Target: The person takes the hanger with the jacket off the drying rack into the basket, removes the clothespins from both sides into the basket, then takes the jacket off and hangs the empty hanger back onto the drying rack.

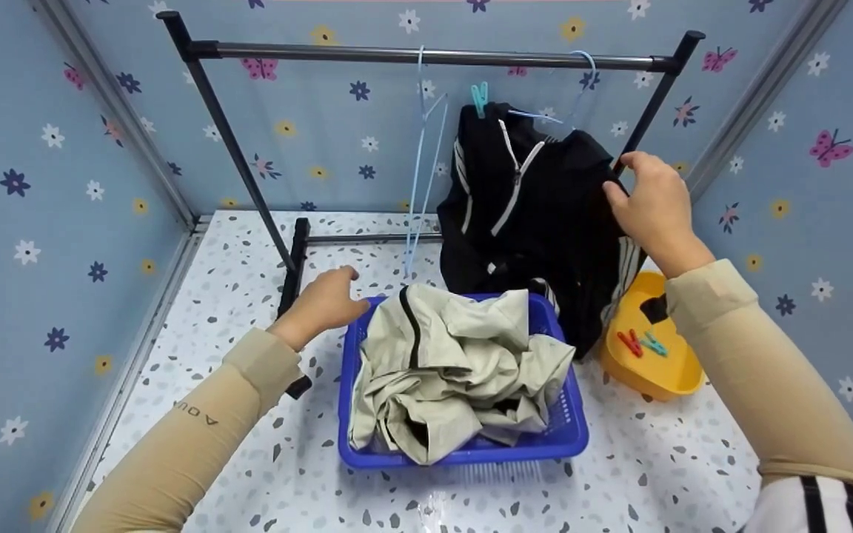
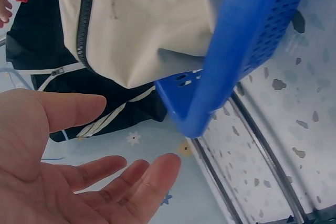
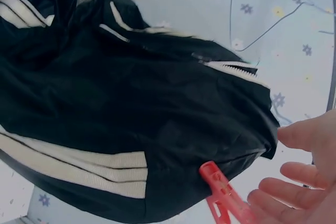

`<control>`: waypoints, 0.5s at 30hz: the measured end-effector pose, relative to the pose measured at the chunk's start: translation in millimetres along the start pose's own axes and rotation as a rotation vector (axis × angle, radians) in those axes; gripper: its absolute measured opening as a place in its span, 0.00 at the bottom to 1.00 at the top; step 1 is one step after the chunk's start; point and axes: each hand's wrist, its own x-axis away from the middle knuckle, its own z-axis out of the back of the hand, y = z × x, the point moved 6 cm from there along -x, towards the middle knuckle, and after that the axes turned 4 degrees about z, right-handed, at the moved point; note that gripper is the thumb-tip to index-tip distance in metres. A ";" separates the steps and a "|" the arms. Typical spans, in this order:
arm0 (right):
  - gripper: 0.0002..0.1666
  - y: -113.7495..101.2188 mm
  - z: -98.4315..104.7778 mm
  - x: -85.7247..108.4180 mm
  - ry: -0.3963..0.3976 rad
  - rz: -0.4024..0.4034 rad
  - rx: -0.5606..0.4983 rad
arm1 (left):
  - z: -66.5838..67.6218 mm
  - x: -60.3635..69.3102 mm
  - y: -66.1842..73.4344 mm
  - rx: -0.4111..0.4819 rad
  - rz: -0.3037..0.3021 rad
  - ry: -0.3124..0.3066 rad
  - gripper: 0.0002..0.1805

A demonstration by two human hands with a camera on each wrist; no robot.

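Note:
A black jacket (image 1: pixel 567 222) with white stripes and a half-open zip hangs on a light-blue wire hanger (image 1: pixel 586 78). A teal clothespin (image 1: pixel 479 100) sits at one shoulder; a red clothespin (image 3: pixel 224 190) grips the other. My right hand (image 1: pixel 652 203) is beside that second shoulder, fingers spread, the fingertips close to the red clothespin; whether they touch it I cannot tell. Over the left rim of the blue basket (image 1: pixel 574 440) is my left hand (image 1: pixel 326 300), holding nothing, thumb and fingers apart. Crumpled in the basket lies a beige garment (image 1: pixel 463 370) with a black zip.
A bare blue wire hanger (image 1: pixel 420 178) hangs from the rack's bar (image 1: pixel 323 53), left of the jacket. On the speckled floor, a yellow bin (image 1: pixel 663 381) holds a red clothespin (image 1: pixel 629 343) and a teal clothespin (image 1: pixel 653 343). Patterned walls (image 1: pixel 41 185) enclose the sides and back.

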 end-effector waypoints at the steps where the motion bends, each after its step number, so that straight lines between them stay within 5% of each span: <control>1: 0.32 1.7 -1.0 -3.3 -0.020 -0.007 0.017 | -2.5 -1.1 -2.0 -0.009 0.002 -0.005 0.36; 8: 0.34 9.0 -10.9 -20.2 -0.149 -0.034 0.110 | -24.9 -7.1 -16.1 0.070 0.042 -0.103 0.39; 15: 0.32 12.5 -16.8 -28.1 -0.193 -0.033 0.108 | -34.4 -11.6 -25.1 0.155 0.042 -0.086 0.36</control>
